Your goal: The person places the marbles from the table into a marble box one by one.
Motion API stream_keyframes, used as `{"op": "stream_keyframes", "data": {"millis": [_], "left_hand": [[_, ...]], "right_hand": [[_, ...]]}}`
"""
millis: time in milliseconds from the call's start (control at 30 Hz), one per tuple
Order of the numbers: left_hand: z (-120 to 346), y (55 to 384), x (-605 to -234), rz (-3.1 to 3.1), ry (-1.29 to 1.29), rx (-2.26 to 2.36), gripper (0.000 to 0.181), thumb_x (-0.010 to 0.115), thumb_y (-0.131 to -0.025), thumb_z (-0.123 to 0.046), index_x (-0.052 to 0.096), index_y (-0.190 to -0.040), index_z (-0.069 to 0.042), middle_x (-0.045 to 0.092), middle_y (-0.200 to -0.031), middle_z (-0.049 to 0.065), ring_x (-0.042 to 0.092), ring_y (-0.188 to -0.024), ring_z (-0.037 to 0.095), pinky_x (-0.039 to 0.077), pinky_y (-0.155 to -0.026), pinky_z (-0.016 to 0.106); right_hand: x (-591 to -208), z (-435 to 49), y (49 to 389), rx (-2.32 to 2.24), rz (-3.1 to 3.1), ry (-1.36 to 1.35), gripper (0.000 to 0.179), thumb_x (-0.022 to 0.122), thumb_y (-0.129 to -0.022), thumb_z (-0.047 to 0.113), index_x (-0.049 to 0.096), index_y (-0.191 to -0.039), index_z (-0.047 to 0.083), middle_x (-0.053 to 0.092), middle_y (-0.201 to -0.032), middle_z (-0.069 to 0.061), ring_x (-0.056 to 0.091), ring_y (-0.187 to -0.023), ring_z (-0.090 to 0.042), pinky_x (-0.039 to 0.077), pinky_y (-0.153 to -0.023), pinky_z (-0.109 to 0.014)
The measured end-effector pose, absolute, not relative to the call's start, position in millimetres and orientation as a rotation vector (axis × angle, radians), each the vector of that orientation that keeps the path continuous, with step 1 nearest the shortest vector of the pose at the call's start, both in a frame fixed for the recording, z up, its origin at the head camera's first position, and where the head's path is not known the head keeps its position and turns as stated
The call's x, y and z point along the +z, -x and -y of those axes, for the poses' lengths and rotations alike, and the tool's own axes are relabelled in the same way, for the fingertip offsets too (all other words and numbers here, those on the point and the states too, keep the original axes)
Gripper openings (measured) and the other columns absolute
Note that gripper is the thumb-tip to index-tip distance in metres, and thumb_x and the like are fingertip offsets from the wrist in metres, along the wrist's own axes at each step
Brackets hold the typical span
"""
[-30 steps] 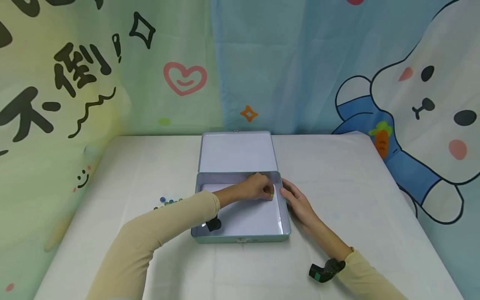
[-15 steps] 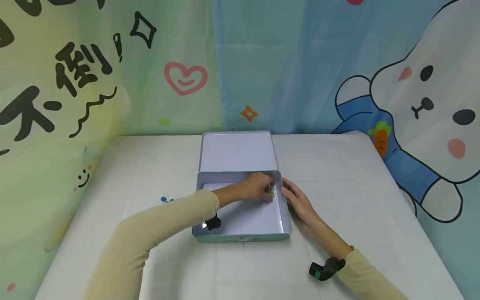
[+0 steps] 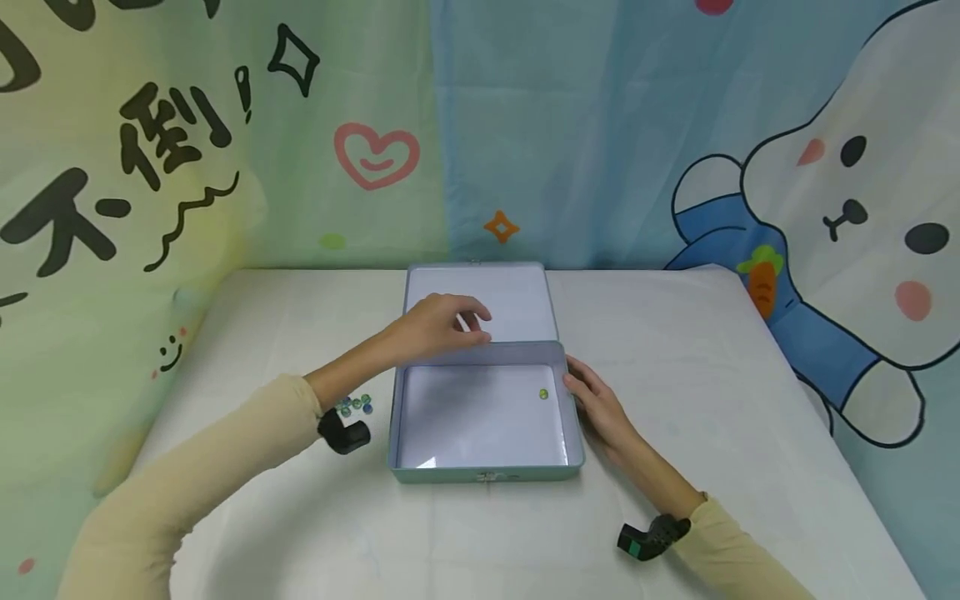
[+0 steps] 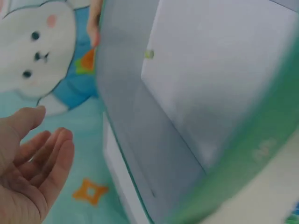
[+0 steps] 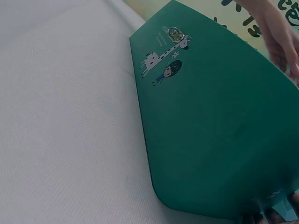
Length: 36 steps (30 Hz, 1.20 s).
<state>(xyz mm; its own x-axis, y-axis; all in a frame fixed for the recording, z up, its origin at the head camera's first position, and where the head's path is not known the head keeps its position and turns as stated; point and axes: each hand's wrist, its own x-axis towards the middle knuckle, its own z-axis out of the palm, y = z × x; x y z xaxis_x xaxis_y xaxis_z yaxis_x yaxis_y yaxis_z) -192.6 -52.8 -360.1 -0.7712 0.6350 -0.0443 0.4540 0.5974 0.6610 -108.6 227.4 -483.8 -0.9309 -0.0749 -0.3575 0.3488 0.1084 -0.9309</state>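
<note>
A shallow pale-green tin box [image 3: 486,475] stands with its lid [image 3: 517,292] folded back. On its white floor, close to the right wall, lies one yellow-green marble [image 3: 543,393]; the left wrist view shows this marble [image 4: 149,54] blurred. My left hand [image 3: 442,323] hovers over the hinge side of the box, thumb and fingers apart, holding nothing. My right hand [image 3: 600,408] rests against the outside of the right wall, fingertips near the rim. In the right wrist view, its fingers [image 5: 274,216] show only partly at the box's far corner.
Several blue and green marbles [image 3: 354,405] lie on the white tablecloth [image 3: 300,517] left of the box, partly hidden behind my left wrist camera [image 3: 343,432]. A printed curtain [image 3: 517,125] hangs behind the table.
My left hand has let go of the yellow-green marble inside the box and moved up and left. More of the box floor and marbles now show. My right hand has stayed put.
</note>
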Motion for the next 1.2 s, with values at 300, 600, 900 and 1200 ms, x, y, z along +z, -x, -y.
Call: {"op": "stream_keyframes", "data": {"millis": [300, 600, 900, 1200], "left_hand": [[157.6, 150.5, -386.1, -2.676, -0.576, 1.231, 0.033, 0.065, -0.093, -0.03, 0.064, -0.123, -0.014, 0.071, -0.102, 0.005, 0.068, -0.088, 0.019, 0.055, -0.073, 0.026], [231.2, 86.3, -431.0, -3.082, -0.666, 0.921, 0.025, 0.07, -0.087, -0.009, 0.067, -0.112, -0.005, 0.071, -0.1, 0.006, 0.068, -0.082, 0.017, 0.058, -0.071, 0.031], [245.5, 69.8, -454.9, -3.214, -0.599, 0.836, 0.027, 0.076, -0.079, -0.004, 0.07, -0.105, -0.005, 0.069, -0.098, 0.007, 0.068, -0.076, 0.02, 0.057, -0.064, 0.032], [245.0, 77.9, -472.9, -3.199, -0.534, 0.897, 0.026, 0.074, -0.079, 0.002, 0.07, -0.103, -0.004, 0.069, -0.095, 0.007, 0.067, -0.075, 0.019, 0.056, -0.063, 0.028]], "right_hand": [[-483.6, -226.7, 107.3, -1.897, -2.067, -0.284, 0.062, 0.047, -0.101, 0.039, 0.024, -0.154, 0.017, 0.019, -0.163, -0.005, 0.014, -0.152, -0.027, 0.015, -0.122, -0.051], [-484.7, -226.8, 106.4, -1.934, -2.031, -0.261, 0.06, 0.045, -0.102, 0.037, 0.023, -0.155, 0.017, 0.018, -0.163, -0.005, 0.012, -0.152, -0.026, 0.013, -0.122, -0.051], [-482.5, -229.6, 108.5, -1.946, -2.055, -0.275, 0.061, 0.045, -0.102, 0.037, 0.022, -0.155, 0.016, 0.019, -0.163, -0.006, 0.015, -0.152, -0.027, 0.014, -0.122, -0.051], [-487.9, -226.1, 105.3, -1.954, -2.042, -0.267, 0.063, 0.047, -0.102, 0.038, 0.022, -0.155, 0.014, 0.019, -0.163, -0.008, 0.016, -0.151, -0.029, 0.014, -0.122, -0.051]]}}
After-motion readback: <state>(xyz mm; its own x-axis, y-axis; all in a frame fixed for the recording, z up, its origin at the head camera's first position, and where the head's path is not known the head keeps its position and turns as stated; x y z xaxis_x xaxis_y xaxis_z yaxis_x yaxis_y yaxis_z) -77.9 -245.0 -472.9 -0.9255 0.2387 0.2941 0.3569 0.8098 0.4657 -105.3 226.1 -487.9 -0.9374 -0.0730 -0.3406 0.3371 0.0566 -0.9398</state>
